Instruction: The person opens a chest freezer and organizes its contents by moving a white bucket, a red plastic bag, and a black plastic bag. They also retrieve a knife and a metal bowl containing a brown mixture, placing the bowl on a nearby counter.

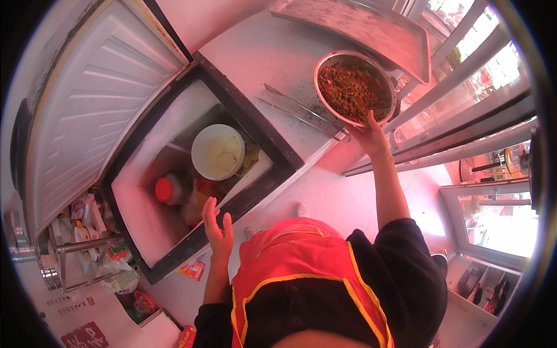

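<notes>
My right hand grips the near rim of a round metal bowl, thumb over the edge and fingers underneath. A chopped red, green and brown food mixture fills much of the bowl. Beside it, metal tongs lie on the white top among dark crumbs. My left hand is raised with fingers apart, holding nothing, near the front rim of an open chest freezer. Down in the freezer are a white tub with pale contents, a red-lidded jar and bagged items.
The ribbed freezer lid stands raised at the left. A large metal tray sits behind the bowl. Window frames run along the right. At lower left are a metal rack with packages and a red packet on the floor.
</notes>
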Demonstrator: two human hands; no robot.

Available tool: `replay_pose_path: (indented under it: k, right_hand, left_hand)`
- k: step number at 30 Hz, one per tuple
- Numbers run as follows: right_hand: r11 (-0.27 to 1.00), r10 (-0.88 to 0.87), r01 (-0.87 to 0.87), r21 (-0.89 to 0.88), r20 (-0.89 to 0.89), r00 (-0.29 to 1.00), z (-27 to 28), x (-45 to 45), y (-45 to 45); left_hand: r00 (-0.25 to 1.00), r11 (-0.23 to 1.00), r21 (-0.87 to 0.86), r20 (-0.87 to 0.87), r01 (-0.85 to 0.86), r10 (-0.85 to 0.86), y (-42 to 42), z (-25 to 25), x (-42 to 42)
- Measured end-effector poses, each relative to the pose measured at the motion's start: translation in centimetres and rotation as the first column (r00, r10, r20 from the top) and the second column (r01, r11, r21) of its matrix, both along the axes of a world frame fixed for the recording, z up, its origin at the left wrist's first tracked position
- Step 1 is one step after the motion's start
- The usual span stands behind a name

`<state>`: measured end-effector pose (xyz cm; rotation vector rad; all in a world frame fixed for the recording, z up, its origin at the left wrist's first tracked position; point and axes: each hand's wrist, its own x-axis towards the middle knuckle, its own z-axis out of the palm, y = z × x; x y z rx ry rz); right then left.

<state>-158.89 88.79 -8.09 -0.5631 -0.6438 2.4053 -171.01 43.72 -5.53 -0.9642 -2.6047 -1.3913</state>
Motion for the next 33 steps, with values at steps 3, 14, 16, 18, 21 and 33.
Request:
replay_pose_path:
  k: [3, 14, 16, 18, 21, 33]
  right_hand:
    - [0.997, -0.08, 0.079, 0.024, 0.031, 0.996, -0.5, -0.7, 0.1]
    - [0.999, -0.051, 0.051, -0.005, 0.012, 0.999, 5.1, 1.7, -3.2]
    - [1.0, -0.02, 0.02, -0.014, 0.019, 1.0, 6.1, 3.5, -4.7]
    - [1.0, 0.003, -0.003, -0.027, 0.006, 1.0, 6.8, 6.5, -6.6]
    - [0.999, 0.015, -0.016, -0.036, -0.023, 1.0, 7.3, 12.2, -10.0]
    - [0.738, -0.583, 0.622, -0.26, 0.218, 0.783, 0.7, 37.2, -37.3]
  left_hand:
    - [1.0, 1.0, -0.001, 0.0, 0.02, -0.02, 1.0, 0.2, 0.3]
    - [0.998, 0.998, 0.0, -0.011, 0.056, -0.056, 1.8, 1.0, 0.8]
    - [0.995, 0.995, 0.005, -0.011, 0.104, -0.104, 2.1, 0.8, 0.5]
    - [0.986, 0.986, 0.008, 0.004, 0.164, -0.164, 2.9, 1.0, 0.7]
    - [0.955, 0.955, 0.004, 0.015, 0.296, -0.296, 4.6, 1.1, 0.7]
    - [0.484, 0.487, 0.036, 0.072, 0.873, -0.872, 9.9, -5.6, 11.3]
